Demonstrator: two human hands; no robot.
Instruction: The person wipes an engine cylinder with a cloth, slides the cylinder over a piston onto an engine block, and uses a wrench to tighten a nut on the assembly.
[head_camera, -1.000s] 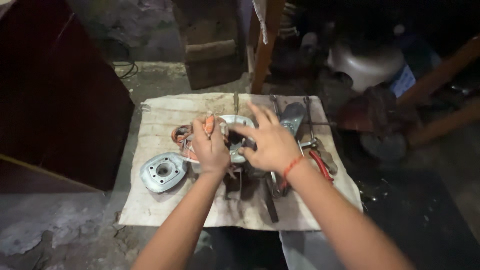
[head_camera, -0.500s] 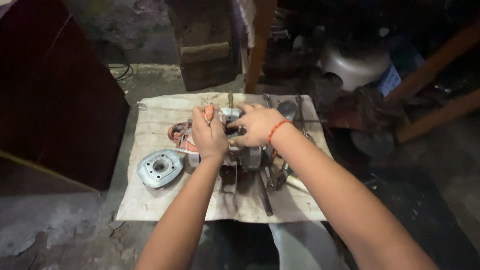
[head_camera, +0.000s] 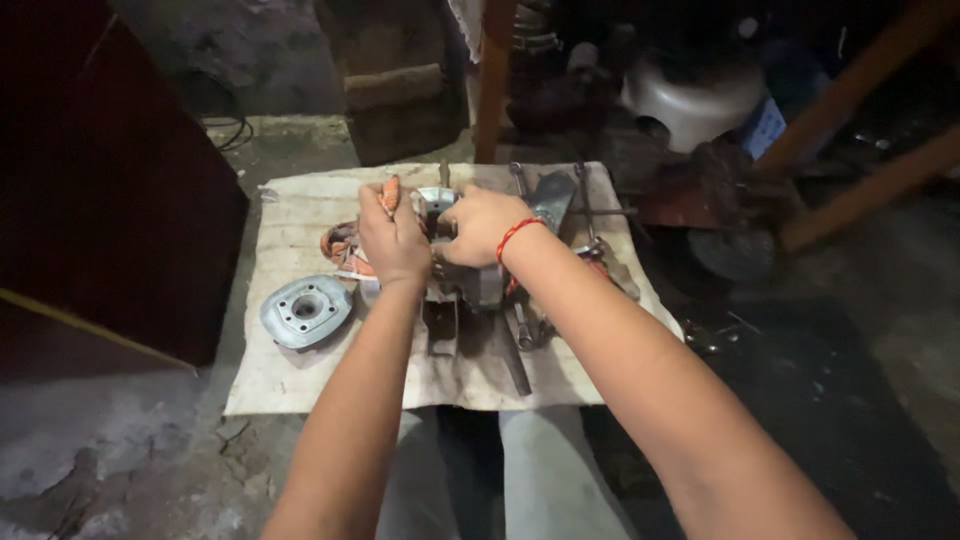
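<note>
Head view: you look down over both of your bare forearms at a stained, pale cloth mat (head_camera: 300, 380) spread on a dark concrete floor.
Engine part: a grey metal engine casing (head_camera: 462, 275) sits near the middle of the mat, mostly hidden under your hands; its light round top (head_camera: 432, 201) shows between them.
Left hand: your left hand (head_camera: 393, 238) lies on the left side of the casing with fingers curled down around it, gripping it; something orange (head_camera: 390, 192) shows at the fingertips, but you cannot tell what it is.
Right hand: your right hand (head_camera: 480, 225) is closed over the top right of the casing, fingers bent onto the metal; a red thread bracelet (head_camera: 516, 236) circles the wrist.
Beside the casing: a round grey finned cylinder head (head_camera: 305, 311) lies flat on the mat to the left, apart from your left hand; a coil of copper-orange winding (head_camera: 342, 248) sits just left of the casing, partly behind your left hand.
Tools: several dark metal hand tools (head_camera: 518, 355) lie on the mat under and to the right of your right wrist.
Background: a white plastic tub (head_camera: 690, 100) and orange-brown wooden legs (head_camera: 492, 80) stand beyond the mat.
</note>
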